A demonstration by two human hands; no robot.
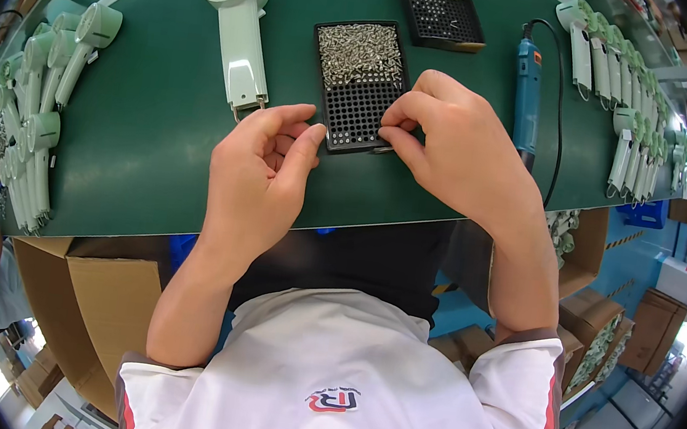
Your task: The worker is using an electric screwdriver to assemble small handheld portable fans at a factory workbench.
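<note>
I have the right hand (463,143) curled at the near right corner of a black perforated screw tray (355,110), thumb and forefinger brought close together at its edge; from this far off I cannot tell whether they pinch a screw. Across the tray, just beside its left edge, my left hand (256,175) is half curled, thumb and forefinger tips slightly apart, and I cannot tell whether its folded fingers hold anything. Loose silver screws (358,51) heap over the tray's far half, beyond both grips. Just past my left fingers lies a pale green handheld fan (241,46), its metal loop (247,109) toward me. Farther ahead of the right hand sits a second screw tray (443,22); to that hand's right lies a blue electric screwdriver (528,91) with a black cord (561,112). Outermost on the green tabletop (150,125), more pale green fans (96,27) cluster well left and right of my hands
</note>
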